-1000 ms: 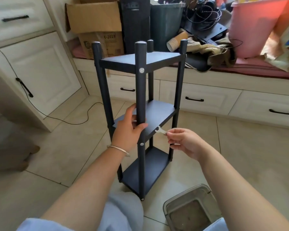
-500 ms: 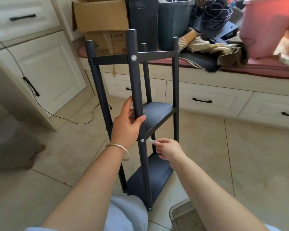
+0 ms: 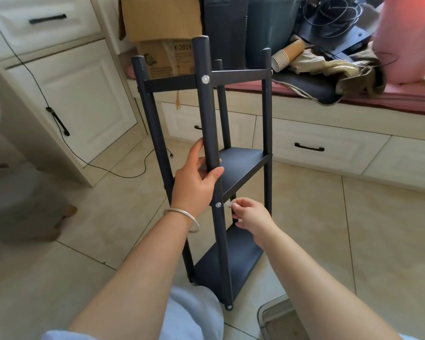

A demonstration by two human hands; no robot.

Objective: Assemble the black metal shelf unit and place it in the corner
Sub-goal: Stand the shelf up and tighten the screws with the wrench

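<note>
While the left hand (image 3: pixel 194 185) grips one post (image 3: pixel 207 123), three shelves (image 3: pixel 243 165) show.

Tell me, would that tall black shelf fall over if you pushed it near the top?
Probably, yes. The black shelf is tall and narrow on slim legs, so a top push could tip it. The left hand grips a front post, perhaps steadying it. It looks stiff, not floppy.

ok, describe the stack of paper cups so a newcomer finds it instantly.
Start at the black shelf unit in the middle, then look just past its top right post to the cluttered window bench. The paper cups lie there on their side, a brown ribbed stack against crumpled khaki cloth.
</note>
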